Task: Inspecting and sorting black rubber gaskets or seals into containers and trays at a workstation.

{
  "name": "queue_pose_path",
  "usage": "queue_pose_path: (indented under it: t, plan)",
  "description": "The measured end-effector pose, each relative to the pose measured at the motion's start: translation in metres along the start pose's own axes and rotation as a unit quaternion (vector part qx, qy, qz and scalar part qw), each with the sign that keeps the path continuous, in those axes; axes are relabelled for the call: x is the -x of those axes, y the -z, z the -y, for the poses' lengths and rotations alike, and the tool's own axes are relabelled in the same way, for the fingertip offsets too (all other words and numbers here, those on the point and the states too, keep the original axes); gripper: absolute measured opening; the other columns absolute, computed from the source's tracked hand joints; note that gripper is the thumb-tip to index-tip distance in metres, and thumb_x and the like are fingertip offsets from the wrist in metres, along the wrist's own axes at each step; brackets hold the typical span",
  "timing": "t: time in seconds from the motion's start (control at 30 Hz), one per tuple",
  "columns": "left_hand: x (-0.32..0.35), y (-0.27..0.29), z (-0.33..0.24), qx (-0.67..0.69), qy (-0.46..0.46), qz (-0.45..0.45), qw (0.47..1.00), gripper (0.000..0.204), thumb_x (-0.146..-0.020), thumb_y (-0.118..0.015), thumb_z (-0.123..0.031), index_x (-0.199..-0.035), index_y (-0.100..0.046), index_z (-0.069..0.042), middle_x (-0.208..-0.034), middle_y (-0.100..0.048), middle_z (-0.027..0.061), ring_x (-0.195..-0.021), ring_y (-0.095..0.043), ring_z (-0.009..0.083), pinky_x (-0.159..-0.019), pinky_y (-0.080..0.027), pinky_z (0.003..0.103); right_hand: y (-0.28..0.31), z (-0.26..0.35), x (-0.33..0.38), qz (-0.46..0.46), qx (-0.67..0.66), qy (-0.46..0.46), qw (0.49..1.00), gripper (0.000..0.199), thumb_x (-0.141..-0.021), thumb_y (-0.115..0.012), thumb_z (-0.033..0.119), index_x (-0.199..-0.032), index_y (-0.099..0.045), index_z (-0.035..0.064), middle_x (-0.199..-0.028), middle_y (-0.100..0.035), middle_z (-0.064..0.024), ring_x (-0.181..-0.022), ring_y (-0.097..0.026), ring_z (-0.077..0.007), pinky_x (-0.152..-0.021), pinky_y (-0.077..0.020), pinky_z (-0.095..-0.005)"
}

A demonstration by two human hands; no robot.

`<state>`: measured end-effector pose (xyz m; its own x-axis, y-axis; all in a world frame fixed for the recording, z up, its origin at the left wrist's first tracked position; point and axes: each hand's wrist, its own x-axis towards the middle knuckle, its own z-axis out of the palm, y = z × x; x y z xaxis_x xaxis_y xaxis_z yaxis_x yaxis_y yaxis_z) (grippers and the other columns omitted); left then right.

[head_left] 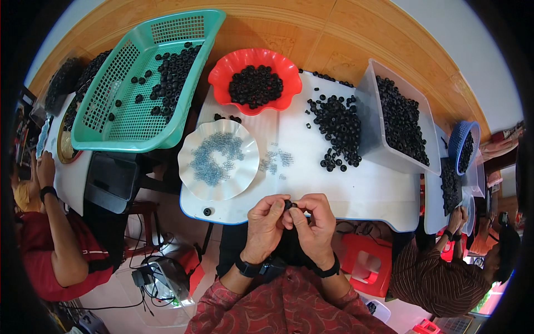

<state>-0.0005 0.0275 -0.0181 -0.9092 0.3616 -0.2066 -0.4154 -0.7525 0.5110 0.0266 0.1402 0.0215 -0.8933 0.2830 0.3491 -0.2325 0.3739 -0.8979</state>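
Observation:
Above the near edge of the white table (356,196), my left hand (263,229) and my right hand (315,229) meet, fingertips pinched on a small black plastic part (288,205). Fingers cover most of it, so its full shape is hidden. A white wavy-rimmed plate (248,177) lies beyond my left hand, with many tiny grey-blue pieces (214,156) in it. More of these tiny pieces (276,160) are scattered on the table to its right. One black ring-like part (207,211) sits alone at the near left edge. A loose pile of black round parts (338,125) spreads farther off to the right.
A red wavy bowl (218,72) of black parts stands at the back. A clear bin (371,131) full of them is at right, a green basket (83,125) at left. People work on both sides. A red stool (356,250) stands below the table at right.

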Motion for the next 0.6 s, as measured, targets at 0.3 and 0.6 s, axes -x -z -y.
queue_pose_path:
  t: [0.3, 0.6]
  plan:
    - [0.003, -0.007, -0.005, -0.062, -0.03, -0.031, 0.997, 0.018, -0.096, -0.056, -0.009, -0.108, -0.063, 0.003, -0.083, -0.064, 0.0081, -0.065, -0.058, 0.0112, -0.06, -0.051, 0.024, 0.004, 0.005, -0.001, 0.028, 0.027, 0.006, 0.999, 0.014, -0.084, -0.067, 0.0, -0.096, -0.059, -0.0006, -0.094, -0.055, -0.0111, -0.071, -0.062, -0.0157, -0.062, -0.0507, -0.0277]
    - [0.008, -0.008, -0.011, -0.164, -0.063, -0.057, 0.983, 0.017, -0.094, -0.059, -0.007, -0.107, -0.065, 0.002, -0.087, -0.067, 0.0077, -0.068, -0.062, 0.01, -0.058, -0.049, 0.021, 0.007, 0.018, -0.007, 0.063, 0.079, 0.049, 0.994, 0.019, -0.081, -0.069, -0.002, -0.096, -0.057, -0.001, -0.094, -0.055, -0.0115, -0.069, -0.063, -0.016, -0.057, -0.0527, -0.0271]
